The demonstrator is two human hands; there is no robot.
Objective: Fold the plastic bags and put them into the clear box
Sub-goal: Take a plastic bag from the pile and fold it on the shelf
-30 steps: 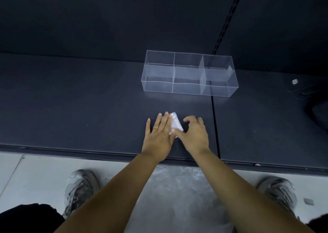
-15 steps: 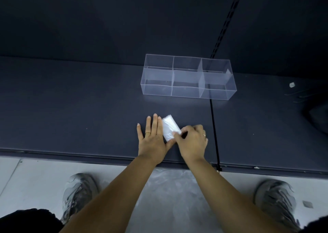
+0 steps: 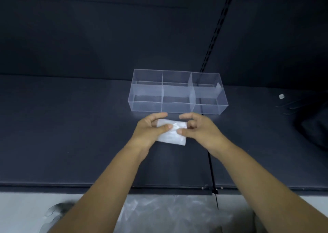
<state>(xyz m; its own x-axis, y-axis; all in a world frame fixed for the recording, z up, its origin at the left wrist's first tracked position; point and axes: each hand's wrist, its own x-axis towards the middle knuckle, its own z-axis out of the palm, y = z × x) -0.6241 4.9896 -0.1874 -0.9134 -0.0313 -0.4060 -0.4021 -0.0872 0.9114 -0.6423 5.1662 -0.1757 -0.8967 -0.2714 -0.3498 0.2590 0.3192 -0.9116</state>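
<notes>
A folded white plastic bag (image 3: 173, 135), a small flat rectangle, is held between both hands just above the dark table. My left hand (image 3: 151, 129) pinches its left side with thumb on top. Its right side is pinched by my right hand (image 3: 198, 128). The clear box (image 3: 147, 90), with three compartments in a row, stands right behind my fingertips. A small white folded piece (image 3: 218, 86) leans in the right compartment; the other two look empty.
More crumpled clear plastic (image 3: 159, 213) lies on the floor below the table's front edge (image 3: 106, 186). A table seam (image 3: 210, 161) runs under my right wrist. A small white scrap (image 3: 281, 96) and a dark object (image 3: 314, 124) lie far right.
Both hands have lifted the folded bag off the table and carried it forward toward the clear box. Before, my left hand lay flat beside it.
</notes>
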